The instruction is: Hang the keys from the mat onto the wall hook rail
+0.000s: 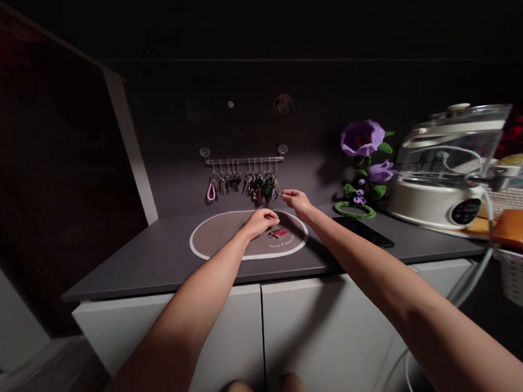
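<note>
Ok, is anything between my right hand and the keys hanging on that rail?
Nothing visible: your right hand is just beside the keys on the metal rail, with no object between them.

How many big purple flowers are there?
2. The top purple flower and the lower purple flower stand beside the white cooker. Tiny purple blooms sit below them, and I didn't count those.

You have, right of frame: cream slow cooker (424, 202), purple artificial flowers (362, 138) left of it, black smartphone (363, 231) on countertop (131, 269), white plastic basket (522, 281) lower right.
</note>
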Available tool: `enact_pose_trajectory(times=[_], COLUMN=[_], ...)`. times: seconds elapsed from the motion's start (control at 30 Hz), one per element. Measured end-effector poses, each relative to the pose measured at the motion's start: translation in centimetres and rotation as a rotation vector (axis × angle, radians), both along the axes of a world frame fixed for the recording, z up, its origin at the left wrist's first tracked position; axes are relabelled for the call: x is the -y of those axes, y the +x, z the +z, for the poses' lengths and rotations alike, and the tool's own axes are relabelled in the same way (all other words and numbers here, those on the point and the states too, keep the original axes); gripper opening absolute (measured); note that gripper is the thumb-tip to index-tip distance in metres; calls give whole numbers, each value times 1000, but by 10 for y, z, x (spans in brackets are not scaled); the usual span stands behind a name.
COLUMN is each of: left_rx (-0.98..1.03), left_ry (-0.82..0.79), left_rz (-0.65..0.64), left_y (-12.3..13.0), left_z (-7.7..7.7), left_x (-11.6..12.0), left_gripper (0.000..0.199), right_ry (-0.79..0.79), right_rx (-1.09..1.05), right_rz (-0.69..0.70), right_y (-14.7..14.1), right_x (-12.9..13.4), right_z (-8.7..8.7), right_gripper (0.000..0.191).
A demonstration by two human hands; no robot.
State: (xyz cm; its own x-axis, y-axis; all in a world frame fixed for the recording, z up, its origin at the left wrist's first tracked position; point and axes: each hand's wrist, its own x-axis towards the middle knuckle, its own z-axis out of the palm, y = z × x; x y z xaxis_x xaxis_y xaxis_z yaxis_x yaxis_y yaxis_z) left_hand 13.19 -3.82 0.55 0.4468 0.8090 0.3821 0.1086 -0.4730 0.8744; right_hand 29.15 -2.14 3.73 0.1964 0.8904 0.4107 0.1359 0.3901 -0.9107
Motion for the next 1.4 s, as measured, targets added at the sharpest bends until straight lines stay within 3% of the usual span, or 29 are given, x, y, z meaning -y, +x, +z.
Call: enact_pose_trajectory(times=[0.17,0.37,0.5,0.63,0.9,1.4], left_rx=[-106,-207,-260,-366,-479,-326], left_ry=[-31,-109,-154,-100,-106,-24], left_rz=[-51,-141,-169,-134,-206,-75], left_y=[-4,-10,-19,-27,-34,-31], left_z=[-1,2,6,11,12,7], left_x=[3,5,2,1,-5,-5], left_gripper=[12,20,28,28,21,18], right_ry=[-127,-145,-147,-148,-159,-99], right_rx=[-51,259,446,443,415,470], right_rz=[39,10,-33,-12,30,44], right_y=[6,12,13,13,13,9], right_x=[27,38,38,36,34,39], right_z=[-24,-40,-42,-43,-44,-40], right_gripper=[15,15,16,17,26,24])
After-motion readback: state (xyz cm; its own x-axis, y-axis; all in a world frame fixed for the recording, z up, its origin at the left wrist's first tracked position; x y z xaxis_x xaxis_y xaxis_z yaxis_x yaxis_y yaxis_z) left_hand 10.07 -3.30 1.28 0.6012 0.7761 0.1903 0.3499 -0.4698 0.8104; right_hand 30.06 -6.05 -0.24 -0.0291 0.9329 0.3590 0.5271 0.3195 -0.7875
